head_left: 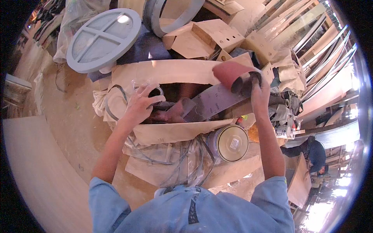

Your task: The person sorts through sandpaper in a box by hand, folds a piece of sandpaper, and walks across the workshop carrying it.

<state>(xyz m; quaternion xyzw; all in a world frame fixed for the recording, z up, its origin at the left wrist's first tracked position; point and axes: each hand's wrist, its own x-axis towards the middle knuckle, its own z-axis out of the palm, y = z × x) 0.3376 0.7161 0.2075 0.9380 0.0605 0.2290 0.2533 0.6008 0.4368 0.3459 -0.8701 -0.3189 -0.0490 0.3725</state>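
My right hand (259, 91) is closed on one end of a long sandpaper strip (211, 101). The strip has a printed purple-grey back, and its reddish grit side curls over near that hand. Its lower end reaches down into an open cardboard box (167, 131). More reddish sandpaper (179, 110) lies curled inside the box. At the box's left end my left hand (142, 103) has its fingers curved round a small roll (156, 92) with a dark centre and a shiny, plastic-like edge. Part of that roll is hidden by the fingers.
A round lidded can (232, 143) stands in front of the box. Behind are a round grey window frame (104, 39), a grey ring (159, 23) and a holed wooden box (217, 35). Another person (316, 155) is at the right, near wooden boards.
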